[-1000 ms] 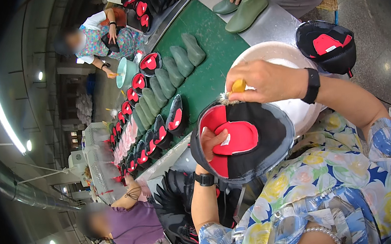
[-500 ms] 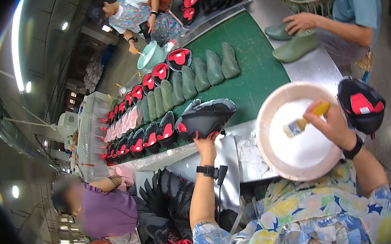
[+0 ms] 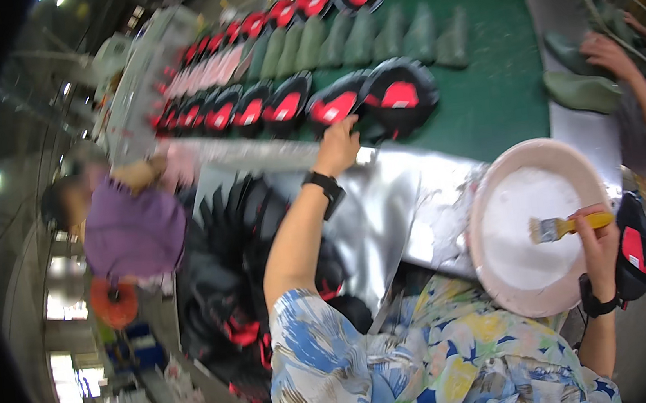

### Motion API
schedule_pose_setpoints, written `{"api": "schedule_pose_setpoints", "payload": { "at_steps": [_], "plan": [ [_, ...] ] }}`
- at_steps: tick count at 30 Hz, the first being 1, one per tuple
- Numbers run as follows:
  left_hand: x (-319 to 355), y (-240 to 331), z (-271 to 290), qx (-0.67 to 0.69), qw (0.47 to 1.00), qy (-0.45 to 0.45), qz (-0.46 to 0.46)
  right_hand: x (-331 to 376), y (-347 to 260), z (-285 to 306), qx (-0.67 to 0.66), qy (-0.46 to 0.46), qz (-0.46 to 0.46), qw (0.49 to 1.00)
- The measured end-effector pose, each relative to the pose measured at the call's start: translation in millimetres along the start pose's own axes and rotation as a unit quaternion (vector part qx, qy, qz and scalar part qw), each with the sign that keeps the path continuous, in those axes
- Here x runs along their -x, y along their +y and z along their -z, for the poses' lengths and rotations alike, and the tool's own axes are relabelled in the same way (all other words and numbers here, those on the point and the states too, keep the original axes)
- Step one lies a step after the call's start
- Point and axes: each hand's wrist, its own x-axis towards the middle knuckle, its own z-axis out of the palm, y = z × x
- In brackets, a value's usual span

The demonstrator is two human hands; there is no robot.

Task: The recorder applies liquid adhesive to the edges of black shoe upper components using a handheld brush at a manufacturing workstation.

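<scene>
My left hand [image 3: 339, 148] reaches to the near row on the green belt. Its fingers are bent against the lower edge of a black shoe upper [image 3: 336, 104] with a red lining. Just right of it lies another black upper [image 3: 400, 99], the last in that row. Motion blurs the fingertips. My right hand [image 3: 599, 243] grips a paintbrush [image 3: 566, 226] by its yellow handle. The bristles hang over a pale pink basin [image 3: 485, 263] holding white liquid [image 3: 529, 251]. Beside my right wrist is one more black and red upper [image 3: 634, 251].
Dark green shoe lasts [image 3: 360, 40] stand across the green belt [image 3: 496, 89], with another row of uppers beyond. Black uppers [image 3: 230, 290] are heaped in a bin at my left. A person in purple [image 3: 135, 229] sits at left; another person's hand [image 3: 608, 53] is at right.
My view has swung, shifting the scene. The upper my left hand held up now rests in the near row. My right hand still holds the brush over the basin, its bristles now pointing left.
</scene>
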Motion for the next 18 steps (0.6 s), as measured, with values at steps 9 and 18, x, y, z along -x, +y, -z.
{"api": "schedule_pose_setpoints", "payload": {
  "at_steps": [9, 18],
  "plan": [
    [225, -104, 91, -0.205, 0.952, -0.109, 0.2, 11, -10, -38, -0.018, -0.058, 0.041, 0.997],
    [203, -97, 77, 0.033, 0.951, 0.105, 0.29, 47, -31, -18, 0.02, -0.064, 0.096, 0.993]
  ]
}}
